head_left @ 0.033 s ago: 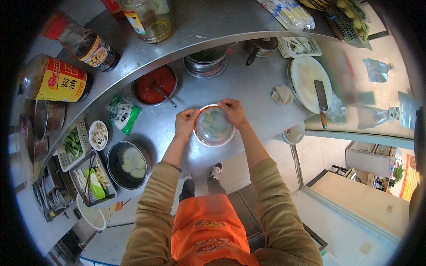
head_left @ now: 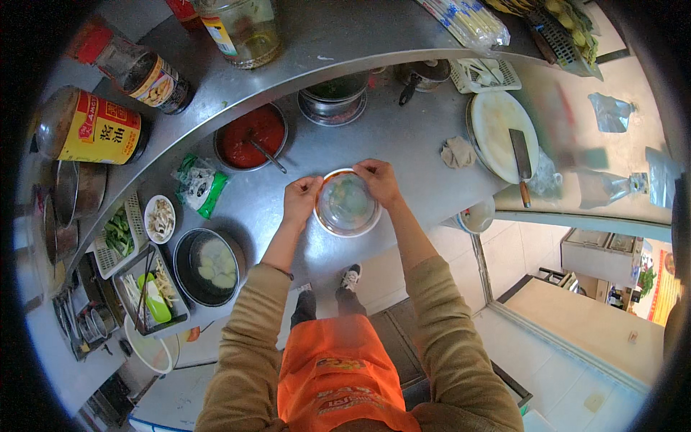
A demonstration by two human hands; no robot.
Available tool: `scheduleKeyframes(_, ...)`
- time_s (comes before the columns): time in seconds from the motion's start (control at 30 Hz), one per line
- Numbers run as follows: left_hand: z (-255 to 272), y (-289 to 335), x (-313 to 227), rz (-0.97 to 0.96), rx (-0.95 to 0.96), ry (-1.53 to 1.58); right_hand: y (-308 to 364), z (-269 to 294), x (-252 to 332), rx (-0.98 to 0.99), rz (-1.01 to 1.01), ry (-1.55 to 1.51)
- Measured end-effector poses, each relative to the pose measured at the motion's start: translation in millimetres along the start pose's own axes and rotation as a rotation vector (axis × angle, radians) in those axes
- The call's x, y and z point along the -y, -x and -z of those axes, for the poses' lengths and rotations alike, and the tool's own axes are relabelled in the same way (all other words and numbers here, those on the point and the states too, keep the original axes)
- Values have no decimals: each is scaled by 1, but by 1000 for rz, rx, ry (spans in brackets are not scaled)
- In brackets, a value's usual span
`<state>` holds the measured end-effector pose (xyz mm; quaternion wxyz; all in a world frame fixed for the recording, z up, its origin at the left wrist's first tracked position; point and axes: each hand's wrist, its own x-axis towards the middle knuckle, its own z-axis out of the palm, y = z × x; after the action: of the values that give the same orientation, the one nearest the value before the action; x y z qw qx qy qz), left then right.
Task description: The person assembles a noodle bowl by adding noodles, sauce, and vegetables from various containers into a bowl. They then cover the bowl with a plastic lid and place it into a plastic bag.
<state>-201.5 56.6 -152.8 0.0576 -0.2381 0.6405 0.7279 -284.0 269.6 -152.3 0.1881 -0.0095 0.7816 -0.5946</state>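
A round white bowl (head_left: pixel 338 232) stands on the steel counter in front of me, its top covered by a clear, fogged lid (head_left: pixel 349 201). Reddish contents with some green show faintly through it. On the bowl's left side, my left hand (head_left: pixel 300 201) is closed, with thumb and fingers pinching the lid's edge. My right hand (head_left: pixel 381 183) pinches that edge from the upper right, also closed. Beyond the left hand sits a pot of red sauce (head_left: pixel 245 138) with a ladle (head_left: pixel 270 157) in it.
A green-and-white plastic bag (head_left: pixel 198 186), a dish of sliced mushrooms (head_left: pixel 160 219) and a dark pot with pale slices (head_left: pixel 216 263) are to the left. A cleaver (head_left: pixel 520 155) lies on a round white board (head_left: pixel 500 129) at right. Jars (head_left: pixel 97 126) line the raised shelf.
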Motion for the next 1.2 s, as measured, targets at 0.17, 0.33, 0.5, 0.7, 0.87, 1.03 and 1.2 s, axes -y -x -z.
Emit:
scheduleKeyframes(0.17,31,14,-2,136,179,69,21,4,-9,-255,147,-93)
scheduleKeyframes(0.33,43,23,-2,166,286,9,129,-11,-25,-426,-197,-609)
scheduleKeyframes(0.5,41,23,7,107,315,27,168,-73,-41,-386,-106,-909)
scheduleKeyframes(0.7,38,26,16,86,277,62,168,-85,-52,-401,20,-972)
scheduleKeyframes(0.87,31,45,19,115,204,202,172,-101,-47,-492,-110,-1064)
scheduleKeyframes(1.03,27,53,22,103,239,259,167,-129,-33,-486,-54,-1038)
scheduleKeyframes(1.2,26,53,30,88,232,277,166,-135,-28,-507,-1,-1051)
